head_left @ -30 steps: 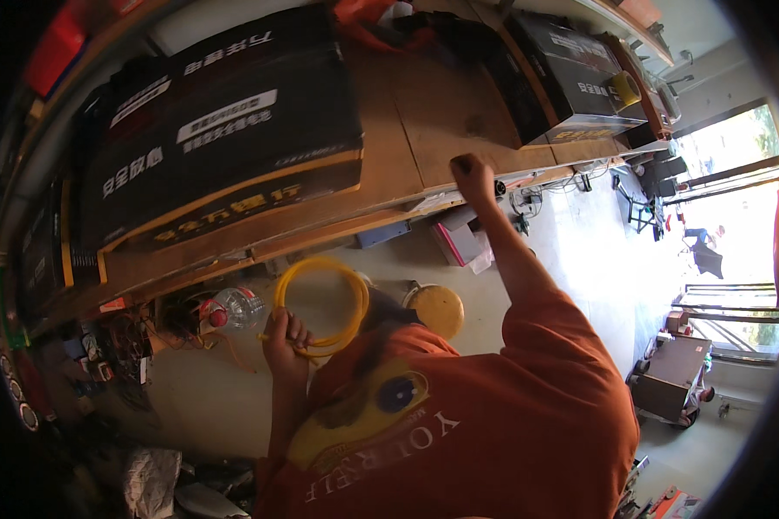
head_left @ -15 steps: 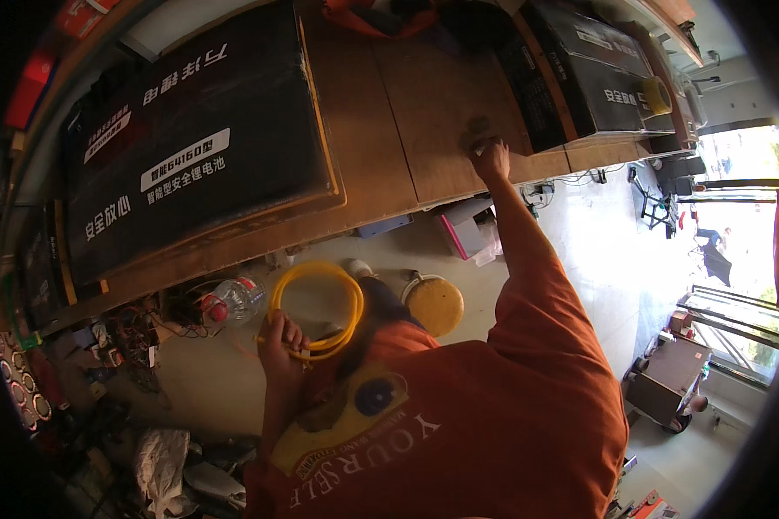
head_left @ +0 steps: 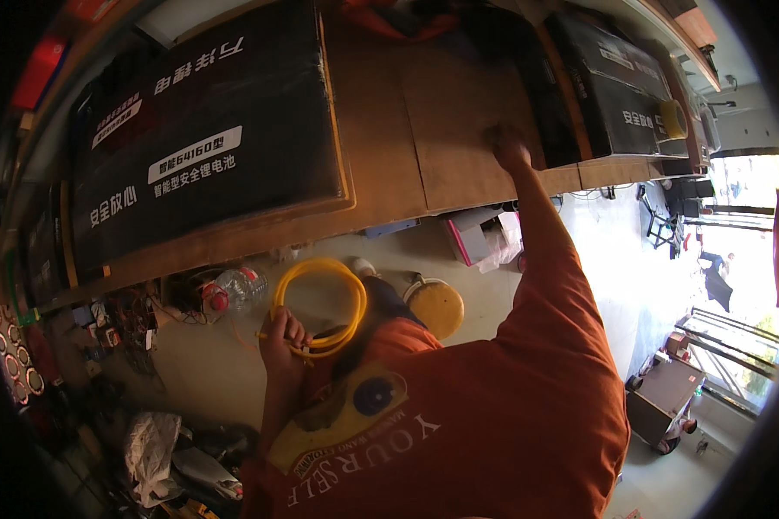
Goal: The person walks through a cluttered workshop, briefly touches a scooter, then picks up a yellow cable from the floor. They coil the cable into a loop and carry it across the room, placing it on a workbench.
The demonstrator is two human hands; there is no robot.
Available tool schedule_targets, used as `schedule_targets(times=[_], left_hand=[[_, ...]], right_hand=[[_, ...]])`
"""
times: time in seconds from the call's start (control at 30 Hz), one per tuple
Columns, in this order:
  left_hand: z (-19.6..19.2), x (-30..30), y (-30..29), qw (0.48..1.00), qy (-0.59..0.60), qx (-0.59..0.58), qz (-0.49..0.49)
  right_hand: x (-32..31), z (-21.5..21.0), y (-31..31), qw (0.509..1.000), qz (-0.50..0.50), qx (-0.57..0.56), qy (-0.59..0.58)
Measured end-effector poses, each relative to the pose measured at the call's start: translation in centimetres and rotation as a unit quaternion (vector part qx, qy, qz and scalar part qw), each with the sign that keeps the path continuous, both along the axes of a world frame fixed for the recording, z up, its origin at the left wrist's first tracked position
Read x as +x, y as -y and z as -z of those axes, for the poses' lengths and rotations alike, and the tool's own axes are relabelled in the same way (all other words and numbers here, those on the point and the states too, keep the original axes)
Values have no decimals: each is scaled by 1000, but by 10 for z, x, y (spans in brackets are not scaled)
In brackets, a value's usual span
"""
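Note:
My left hand (head_left: 286, 333) is closed around a coil of yellow tubing (head_left: 360, 298), held in loose loops above the floor, beside my body. My right arm reaches forward over the wooden tabletop (head_left: 381, 177). At its end my right hand (head_left: 512, 149) is low over the wood or resting on it, just left of a black box (head_left: 636, 125). Its fingers are dark and smeared by motion, so whether they hold anything does not show. A larger black box (head_left: 203, 112) with white print lies on the left part of the table.
A roll of yellow tape (head_left: 672, 119) is stuck against the right box. Below the table edge are a clear plastic bottle (head_left: 242, 287), a pink-edged carton (head_left: 469, 238) and a round yellow stool (head_left: 435, 310). Tangled wires and plastic bags (head_left: 151, 454) crowd the lower left.
The view has shifted slightly, moving the boxes to the right in the picture. My right hand also appears farther right and is more blurred. The left hand keeps its hold on the yellow coil.

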State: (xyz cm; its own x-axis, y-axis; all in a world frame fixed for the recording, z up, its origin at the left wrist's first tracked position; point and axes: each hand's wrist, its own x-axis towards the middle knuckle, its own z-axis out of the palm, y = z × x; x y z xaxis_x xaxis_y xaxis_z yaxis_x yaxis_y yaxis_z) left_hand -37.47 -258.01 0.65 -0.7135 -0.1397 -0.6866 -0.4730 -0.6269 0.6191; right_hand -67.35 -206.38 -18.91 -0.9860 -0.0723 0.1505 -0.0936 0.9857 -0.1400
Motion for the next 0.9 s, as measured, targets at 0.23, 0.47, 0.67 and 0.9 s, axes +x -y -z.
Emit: schedule_targets(times=[0.23,0.47,0.67,0.9], left_hand=[[-2,4,1,999,6,5,-34],[-2,0,-6,1000,3,-15,0],[-2,-6,-20,1000,10,-20,17],[0,-9,-31,998,-6,2,56]], right_hand=[[-2,-10,12,992,29,-64,102],[41,-34,56,694,144,-680,188],[105,-72,120,332,-27,-913,234],[141,-121,164,113,31,-963,243]])
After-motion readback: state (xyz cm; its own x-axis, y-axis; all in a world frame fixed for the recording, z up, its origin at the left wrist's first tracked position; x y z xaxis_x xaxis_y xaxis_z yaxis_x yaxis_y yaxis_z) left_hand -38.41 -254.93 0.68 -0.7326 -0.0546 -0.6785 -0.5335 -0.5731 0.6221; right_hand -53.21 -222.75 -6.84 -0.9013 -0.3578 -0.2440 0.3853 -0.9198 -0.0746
